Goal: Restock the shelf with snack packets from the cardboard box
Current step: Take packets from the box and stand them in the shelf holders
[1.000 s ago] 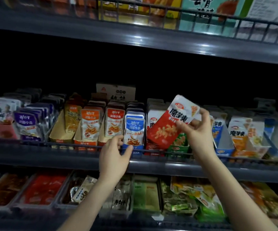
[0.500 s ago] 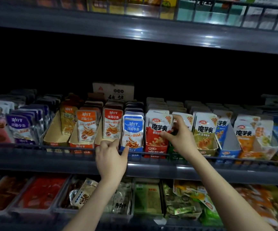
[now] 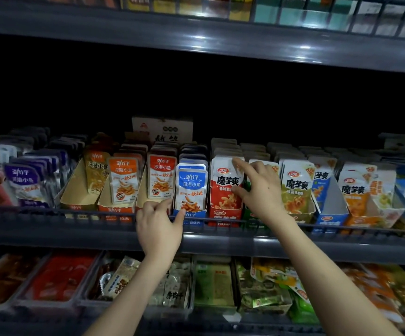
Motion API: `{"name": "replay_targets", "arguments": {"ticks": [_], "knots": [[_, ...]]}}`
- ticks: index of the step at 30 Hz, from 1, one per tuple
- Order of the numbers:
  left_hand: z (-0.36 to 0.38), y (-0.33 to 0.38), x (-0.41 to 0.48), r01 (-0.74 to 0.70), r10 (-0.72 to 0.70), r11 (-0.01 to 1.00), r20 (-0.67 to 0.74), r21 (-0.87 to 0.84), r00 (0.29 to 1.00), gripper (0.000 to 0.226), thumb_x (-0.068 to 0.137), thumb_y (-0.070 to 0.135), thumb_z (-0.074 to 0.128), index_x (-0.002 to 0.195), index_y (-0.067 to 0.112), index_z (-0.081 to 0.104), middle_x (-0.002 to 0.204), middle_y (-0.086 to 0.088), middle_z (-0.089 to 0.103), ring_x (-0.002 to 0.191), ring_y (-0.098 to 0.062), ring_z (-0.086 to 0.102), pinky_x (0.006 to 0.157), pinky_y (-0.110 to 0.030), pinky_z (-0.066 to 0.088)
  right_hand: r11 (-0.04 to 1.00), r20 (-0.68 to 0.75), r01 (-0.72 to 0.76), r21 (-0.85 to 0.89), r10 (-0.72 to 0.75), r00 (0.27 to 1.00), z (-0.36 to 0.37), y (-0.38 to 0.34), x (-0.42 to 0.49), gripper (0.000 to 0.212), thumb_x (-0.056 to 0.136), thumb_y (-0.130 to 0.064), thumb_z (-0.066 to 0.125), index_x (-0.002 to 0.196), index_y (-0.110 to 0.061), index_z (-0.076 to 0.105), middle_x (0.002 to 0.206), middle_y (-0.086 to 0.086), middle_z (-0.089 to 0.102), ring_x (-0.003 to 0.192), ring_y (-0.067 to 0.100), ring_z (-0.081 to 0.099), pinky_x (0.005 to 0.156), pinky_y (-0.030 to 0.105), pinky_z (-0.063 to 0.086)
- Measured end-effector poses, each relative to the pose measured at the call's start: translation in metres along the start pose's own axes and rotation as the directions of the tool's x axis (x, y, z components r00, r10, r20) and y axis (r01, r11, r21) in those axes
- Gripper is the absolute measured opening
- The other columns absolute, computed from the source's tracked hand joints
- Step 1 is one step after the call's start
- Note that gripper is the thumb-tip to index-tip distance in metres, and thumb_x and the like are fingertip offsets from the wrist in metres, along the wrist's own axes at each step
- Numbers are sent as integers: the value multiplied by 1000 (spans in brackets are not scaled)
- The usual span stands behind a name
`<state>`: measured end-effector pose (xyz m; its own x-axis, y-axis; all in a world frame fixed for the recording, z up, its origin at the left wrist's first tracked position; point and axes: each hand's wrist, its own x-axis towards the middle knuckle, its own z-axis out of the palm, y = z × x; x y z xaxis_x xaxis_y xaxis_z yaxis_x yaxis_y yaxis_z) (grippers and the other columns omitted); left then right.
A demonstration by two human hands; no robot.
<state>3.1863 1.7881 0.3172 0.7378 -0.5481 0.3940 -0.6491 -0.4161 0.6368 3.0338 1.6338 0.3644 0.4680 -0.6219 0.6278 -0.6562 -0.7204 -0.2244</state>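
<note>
Evidently one placement is all but finished: the red konjac packet [image 3: 224,190] stands at the front of its row in the red display tray [image 3: 225,215], centre-right of the frame on the middle shelf [image 3: 220,246], with the blue fish-snack packets [image 3: 191,185] just beside it on the left and a green tray [image 3: 251,215] on the right; the right hand [image 3: 259,190] carries nothing, its index finger [image 3: 241,166] stretched straight to the packet's top edge and its thumb [image 3: 239,190] laid on the printed face, the other fingers loosely bent, which I read as pressing the packet home rather than clasping it; the left hand [image 3: 157,229], lower centre, has its fingers curled over the wire rail [image 3: 94,212] with the thumb against the front, gripping it, I judge, for steadiness; the packet is upright, long axis vertical, sealed top up, printed face toward me, perhaps leaning slightly on the packets behind; as for what is left, I judge this row full, but the yellow tray [image 3: 75,197] at left and the blue tray [image 3: 330,207] at right show bare cardboard at their fronts, so more stocking seems due; a cardboard carton [image 3: 162,128] sits at the back, upper centre, and I cannot tell whether it is the supply box.
</note>
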Motion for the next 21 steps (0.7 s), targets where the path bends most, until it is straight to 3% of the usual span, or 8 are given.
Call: {"name": "replay_targets", "arguments": {"ticks": [5, 9, 13, 21], "knots": [[-9, 1, -3, -1, 2, 999, 28, -38, 1000, 46, 86, 37, 66, 126, 13, 61, 118, -14, 56, 111, -31, 48, 90, -36, 38, 988, -80, -89, 129, 100, 992, -19, -8, -24, 60, 79, -32, 76, 134, -23, 54, 105, 9, 60, 99, 27, 52, 83, 39, 41], [-33, -4, -26, -7, 2, 993, -49, -114, 999, 39, 86, 27, 67, 121, 11, 63, 118, -14, 54, 111, -33, 49, 90, -37, 40, 961, -74, -119, 251, 141, 987, -43, -22, -75, 49, 81, -27, 74, 127, -19, 57, 105, 3, 61, 99, 19, 52, 83, 31, 41], [-51, -38, -66, -9, 6, 996, -26, -94, 1000, 32, 87, 25, 66, 115, 9, 65, 112, -15, 57, 104, -33, 53, 89, -37, 40, 940, 0, -172, 296, 180, 984, -53, -34, -149, 36, 86, -26, 69, 119, -17, 60, 100, -5, 59, 93, 9, 50, 81, 24, 37], [-57, -136, -168, 40, -47, 998, 132, 53, 990, 22, 85, 21, 68, 103, 9, 69, 100, -17, 63, 90, -38, 59, 74, -39, 46, 923, 306, -259, 283, 169, 937, -22, -47, -294, 26, 86, -19, 70, 111, -14, 64, 91, -4, 61, 87, 15, 57, 76, 36, 51]]}}
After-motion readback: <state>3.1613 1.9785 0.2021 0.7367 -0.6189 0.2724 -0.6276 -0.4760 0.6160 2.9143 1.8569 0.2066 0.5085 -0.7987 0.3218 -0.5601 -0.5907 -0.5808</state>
